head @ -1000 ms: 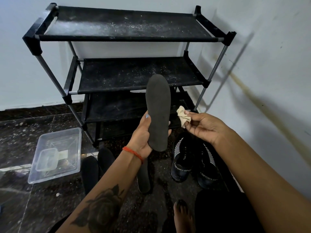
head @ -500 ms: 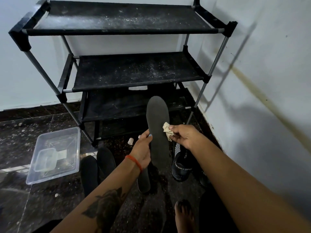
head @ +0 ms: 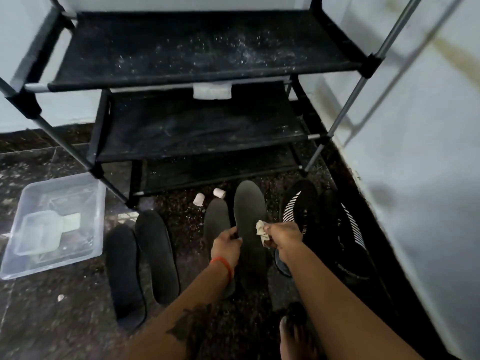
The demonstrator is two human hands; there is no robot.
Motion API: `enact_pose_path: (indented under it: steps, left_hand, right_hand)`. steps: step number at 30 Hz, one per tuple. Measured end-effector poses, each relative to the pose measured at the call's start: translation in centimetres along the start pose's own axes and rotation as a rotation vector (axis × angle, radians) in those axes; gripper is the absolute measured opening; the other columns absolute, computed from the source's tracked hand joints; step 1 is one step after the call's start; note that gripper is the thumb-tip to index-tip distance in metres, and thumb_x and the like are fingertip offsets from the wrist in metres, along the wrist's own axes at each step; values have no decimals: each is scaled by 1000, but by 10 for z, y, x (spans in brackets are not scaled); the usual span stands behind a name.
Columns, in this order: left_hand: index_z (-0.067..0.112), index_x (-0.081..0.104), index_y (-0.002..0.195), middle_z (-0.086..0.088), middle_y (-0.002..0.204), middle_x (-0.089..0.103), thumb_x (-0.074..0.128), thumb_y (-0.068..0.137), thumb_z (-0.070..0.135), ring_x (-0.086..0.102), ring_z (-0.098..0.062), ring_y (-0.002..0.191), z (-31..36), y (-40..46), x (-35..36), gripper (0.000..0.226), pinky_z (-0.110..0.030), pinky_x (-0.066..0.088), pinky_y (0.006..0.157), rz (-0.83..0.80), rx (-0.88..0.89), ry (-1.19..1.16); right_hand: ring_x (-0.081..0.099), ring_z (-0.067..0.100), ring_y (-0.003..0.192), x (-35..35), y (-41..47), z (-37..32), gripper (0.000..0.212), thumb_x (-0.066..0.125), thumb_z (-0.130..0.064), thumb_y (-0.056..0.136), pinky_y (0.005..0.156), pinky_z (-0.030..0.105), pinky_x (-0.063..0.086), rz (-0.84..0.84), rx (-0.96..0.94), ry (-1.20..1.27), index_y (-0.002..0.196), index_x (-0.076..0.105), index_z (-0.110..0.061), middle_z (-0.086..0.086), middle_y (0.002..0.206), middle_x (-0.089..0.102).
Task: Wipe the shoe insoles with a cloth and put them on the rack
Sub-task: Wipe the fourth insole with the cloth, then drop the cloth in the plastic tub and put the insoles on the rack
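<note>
A dark grey insole (head: 250,216) is held low over the floor, toe pointing at the rack. My left hand (head: 225,245) grips its left edge near the middle. My right hand (head: 283,237) pinches a small crumpled cream cloth (head: 261,228) against the insole's right side. Another insole (head: 216,220) lies on the floor just left of the held one. Two more insoles (head: 155,258) (head: 124,271) lie side by side further left. The black rack (head: 197,81) with dusty fabric shelves stands in front against the wall.
Black shoes with white stripes (head: 298,209) (head: 350,240) sit on the floor to the right, close to the white wall (head: 415,152). A clear plastic tub (head: 55,224) with a smaller container inside sits at the left. Two small white caps (head: 199,199) lie before the rack. A bare foot (head: 296,333) shows below.
The insole has come down from in front of the rack shelves to near the floor. My right hand brought the cloth onto the insole. The view has tilted downward.
</note>
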State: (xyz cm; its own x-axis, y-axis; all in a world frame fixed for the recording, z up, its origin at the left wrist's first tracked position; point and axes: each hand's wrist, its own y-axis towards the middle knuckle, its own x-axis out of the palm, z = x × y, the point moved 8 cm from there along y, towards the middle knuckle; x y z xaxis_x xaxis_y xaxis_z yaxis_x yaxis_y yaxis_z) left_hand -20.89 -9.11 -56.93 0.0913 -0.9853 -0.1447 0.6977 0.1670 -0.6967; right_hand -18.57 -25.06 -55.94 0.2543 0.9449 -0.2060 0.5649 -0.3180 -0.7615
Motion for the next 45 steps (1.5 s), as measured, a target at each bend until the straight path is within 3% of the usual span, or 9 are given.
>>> enact_pose_path:
  steps: [3,9,20,23,27,30,33,37,45]
  left_hand:
    - [26,65,117,-2,111,69,58,85,13,65,-20,96,-22,22,2,35,-30,52,88,16,-47,179]
    - [25,62,124,-8,112,68,52,87,12,63,-27,102,-38,43,8,41,-33,51,91,69,-76,288]
    - [8,65,116,-15,120,63,52,90,15,57,-30,112,-30,56,15,30,-29,44,91,92,-96,376]
    - [10,62,121,-13,123,61,50,92,16,55,-28,115,-12,42,10,32,-27,43,93,78,-77,319]
    - [25,57,122,-12,124,62,57,85,20,58,-27,112,22,12,7,38,-36,46,100,-61,-12,111]
    - [24,52,116,-17,112,64,54,88,4,62,-25,95,51,-19,-6,36,-37,55,84,-188,-8,-170]
    - [9,59,113,-11,96,67,51,91,-2,63,-16,80,87,-64,-43,26,-24,56,65,-279,47,-243]
    - [10,62,97,-5,81,69,55,89,-3,68,-8,64,124,-116,-112,17,-20,55,58,-252,134,-175]
    - [6,60,80,-3,65,70,58,86,-5,68,-9,60,145,-203,-228,13,-21,55,55,-188,275,-278]
  right_hand:
    - [66,30,87,0,24,24,23,71,-17,80,68,31,53,118,0,-131,97,70,-1,15,93,69]
    - [67,35,92,15,64,57,28,71,-24,78,79,46,57,198,32,-249,94,71,-1,19,98,70]
    - [66,32,91,19,69,46,29,66,-23,82,80,42,56,246,-18,-301,99,69,0,19,100,69]
    - [59,22,77,22,48,33,22,60,-18,86,77,38,53,174,-65,-173,99,67,-2,14,99,68]
    - [58,25,83,28,3,8,19,58,-9,89,84,38,51,36,-7,64,103,67,-1,14,99,66]
    - [59,23,80,42,-43,-18,19,51,1,91,75,32,50,-192,42,271,106,62,3,13,90,64]
    - [59,19,77,57,-98,-48,19,46,1,93,68,27,49,-387,-20,265,103,62,1,12,86,63]
    - [60,18,84,85,-171,-77,24,45,-2,95,72,27,53,-568,-102,209,116,54,5,12,94,63]
    - [64,12,77,147,-304,-94,9,61,-16,88,69,23,53,-771,-285,-88,88,65,-7,3,83,67]
